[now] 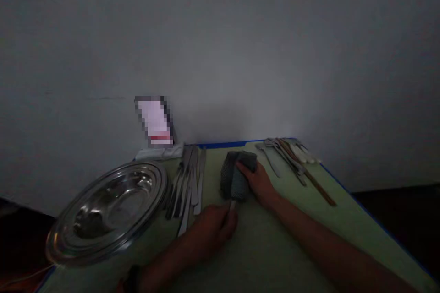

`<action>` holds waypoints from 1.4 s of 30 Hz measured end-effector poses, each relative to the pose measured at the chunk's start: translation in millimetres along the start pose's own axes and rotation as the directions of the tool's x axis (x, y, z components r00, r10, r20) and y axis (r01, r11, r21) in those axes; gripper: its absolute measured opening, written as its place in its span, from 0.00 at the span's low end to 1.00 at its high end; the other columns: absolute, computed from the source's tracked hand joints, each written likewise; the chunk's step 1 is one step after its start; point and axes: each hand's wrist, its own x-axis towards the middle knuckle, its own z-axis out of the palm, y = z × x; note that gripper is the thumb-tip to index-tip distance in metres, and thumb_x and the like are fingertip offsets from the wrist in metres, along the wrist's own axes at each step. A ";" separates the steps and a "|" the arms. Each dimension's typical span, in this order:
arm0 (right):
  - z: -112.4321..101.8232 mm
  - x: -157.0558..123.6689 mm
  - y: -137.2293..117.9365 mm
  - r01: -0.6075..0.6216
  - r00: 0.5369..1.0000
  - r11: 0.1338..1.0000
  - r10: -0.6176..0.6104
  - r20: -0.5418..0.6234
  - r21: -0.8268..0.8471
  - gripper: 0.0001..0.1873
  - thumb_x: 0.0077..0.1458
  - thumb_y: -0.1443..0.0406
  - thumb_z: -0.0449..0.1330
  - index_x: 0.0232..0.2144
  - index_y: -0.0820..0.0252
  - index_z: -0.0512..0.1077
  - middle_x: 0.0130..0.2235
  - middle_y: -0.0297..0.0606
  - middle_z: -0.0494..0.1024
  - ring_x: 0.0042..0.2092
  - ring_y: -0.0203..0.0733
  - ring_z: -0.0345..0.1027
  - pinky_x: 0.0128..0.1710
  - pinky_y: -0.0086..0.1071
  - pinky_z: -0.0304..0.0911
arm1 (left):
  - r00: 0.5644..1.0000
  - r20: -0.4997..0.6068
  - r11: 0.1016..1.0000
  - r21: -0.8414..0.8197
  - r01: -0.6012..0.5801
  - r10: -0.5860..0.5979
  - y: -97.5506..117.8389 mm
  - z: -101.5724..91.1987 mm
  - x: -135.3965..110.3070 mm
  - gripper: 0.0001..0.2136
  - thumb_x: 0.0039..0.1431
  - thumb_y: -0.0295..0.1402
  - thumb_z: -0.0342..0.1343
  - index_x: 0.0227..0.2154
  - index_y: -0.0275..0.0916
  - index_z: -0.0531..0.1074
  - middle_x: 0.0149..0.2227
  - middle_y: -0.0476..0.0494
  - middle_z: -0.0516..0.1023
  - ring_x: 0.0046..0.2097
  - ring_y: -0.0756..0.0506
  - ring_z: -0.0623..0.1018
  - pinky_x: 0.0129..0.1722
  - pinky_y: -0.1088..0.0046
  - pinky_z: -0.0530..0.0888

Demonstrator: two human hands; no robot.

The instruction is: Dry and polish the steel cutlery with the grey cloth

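My right hand (258,182) grips a folded grey cloth (236,174) in the middle of the green table (271,247); the cloth is wrapped around a piece of cutlery. My left hand (213,225) pinches the pale handle end of that cutlery piece (233,204), which sticks out below the cloth. Most of the piece is hidden inside the cloth.
A large shiny steel plate (108,210) overhangs the table's left side. A row of knives (187,181) lies beside it. More cutlery (292,158) lies at the far right corner. A blurred white card (154,121) leans on the wall behind. The table has blue edges.
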 end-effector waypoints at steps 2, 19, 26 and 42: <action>-3.8 3.7 0.2 -0.052 0.991 0.997 0.044 0.126 0.058 0.17 0.41 0.57 0.65 0.34 0.58 0.73 0.37 0.35 0.78 0.40 0.42 0.69 0.41 0.35 0.62 | 0.999 0.024 0.999 -0.027 -0.023 0.024 -2.6 1.0 -0.7 0.15 0.62 0.36 0.36 0.22 0.40 0.57 0.20 0.54 0.60 0.22 0.52 0.63 0.22 0.77 0.56; 0.5 1.8 1.8 -0.261 0.965 0.952 0.257 0.046 0.158 0.27 0.44 0.45 0.56 0.31 0.63 0.74 0.28 0.37 0.77 0.34 0.43 0.69 0.34 0.32 0.60 | 0.996 -0.014 0.956 -0.283 0.079 -0.087 -2.1 2.2 -2.0 0.16 0.64 0.40 0.34 0.27 0.40 0.61 0.23 0.51 0.66 0.26 0.50 0.67 0.29 0.77 0.64; 0.9 -2.5 0.3 -0.205 0.961 0.964 0.165 0.221 0.168 0.18 0.42 0.53 0.63 0.32 0.59 0.74 0.34 0.36 0.78 0.36 0.40 0.69 0.38 0.32 0.61 | 0.996 0.011 0.970 -0.228 0.087 -0.087 -7.7 7.2 0.6 0.14 0.63 0.37 0.36 0.26 0.39 0.62 0.23 0.51 0.67 0.25 0.50 0.66 0.27 0.76 0.62; 0.4 2.9 3.0 -0.277 0.960 0.959 0.278 -0.019 0.053 0.35 0.44 0.39 0.49 0.35 0.63 0.73 0.38 0.42 0.77 0.44 0.47 0.67 0.44 0.34 0.58 | 0.995 0.002 0.911 -0.402 0.095 -0.102 -3.1 3.7 2.2 0.16 0.63 0.41 0.36 0.24 0.39 0.61 0.21 0.54 0.62 0.23 0.52 0.63 0.23 0.77 0.60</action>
